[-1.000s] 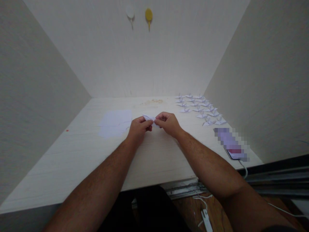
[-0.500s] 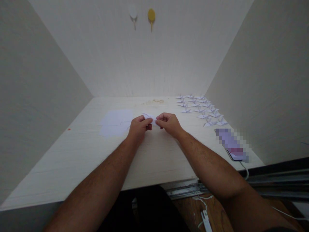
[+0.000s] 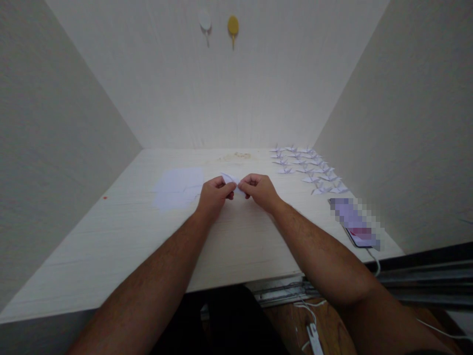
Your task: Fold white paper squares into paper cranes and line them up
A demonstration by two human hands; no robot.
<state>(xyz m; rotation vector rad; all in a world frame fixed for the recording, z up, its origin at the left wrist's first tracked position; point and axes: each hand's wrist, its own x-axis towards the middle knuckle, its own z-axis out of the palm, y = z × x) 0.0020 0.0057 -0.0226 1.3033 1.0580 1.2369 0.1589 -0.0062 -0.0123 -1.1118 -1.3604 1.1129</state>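
Between my two hands is a small folded piece of white paper point(image 3: 229, 178), held just above the middle of the table. My left hand point(image 3: 217, 192) pinches it from the left, thumb on top. From the right, my right hand point(image 3: 258, 190) grips its other side with thumb and forefinger. The thumb tips nearly meet, and the fingers hide much of the paper. To the right stand several folded white paper cranes point(image 3: 305, 167) in rows. Left of my hands lie white paper sheets point(image 3: 177, 185).
A phone point(image 3: 354, 222) with a white cable lies at the table's right side. The pale table point(image 3: 236, 246) is bounded by walls at the back and both sides. Two hooks, one yellow point(image 3: 232, 24) and one white point(image 3: 205, 20), are on the back wall. A power strip point(image 3: 314, 339) lies below.
My left thumb has slid slightly right along the folded paper, closer to my right thumb. The paper shows a little less between the hands.
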